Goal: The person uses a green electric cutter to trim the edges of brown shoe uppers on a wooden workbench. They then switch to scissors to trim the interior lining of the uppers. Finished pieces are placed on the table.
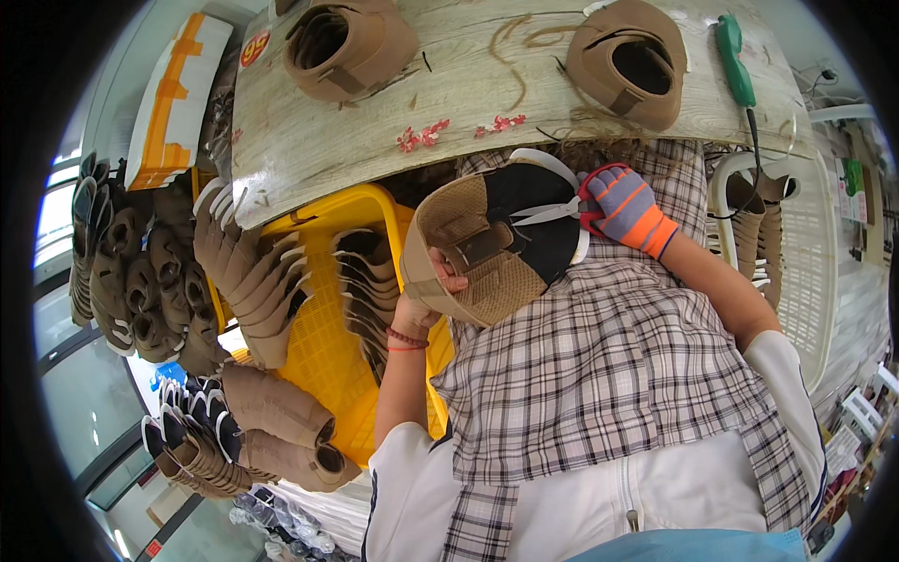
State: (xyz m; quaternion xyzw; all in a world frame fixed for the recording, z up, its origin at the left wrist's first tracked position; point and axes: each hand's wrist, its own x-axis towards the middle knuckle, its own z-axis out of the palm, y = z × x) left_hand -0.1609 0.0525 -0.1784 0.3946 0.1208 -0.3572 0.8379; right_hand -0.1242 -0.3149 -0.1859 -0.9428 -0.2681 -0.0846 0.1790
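My left hand is bare, with a red bead bracelet at the wrist. It grips the brown edge of a cap that is turned so its inside shows: tan mesh lining, black under the brim, white brim edge. My right hand wears a grey and orange glove and is closed around the red handles of a pair of scissors. The scissor blades point left across the black underside of the brim, slightly apart. I cannot tell whether they touch it. The cap is held over my plaid apron, just below the table edge.
On the wood-patterned table lie two brown caps, thread scraps and a green-handled corded tool. A yellow basket with stacked caps stands left, a white basket right. More stacked caps and a taped white box are far left.
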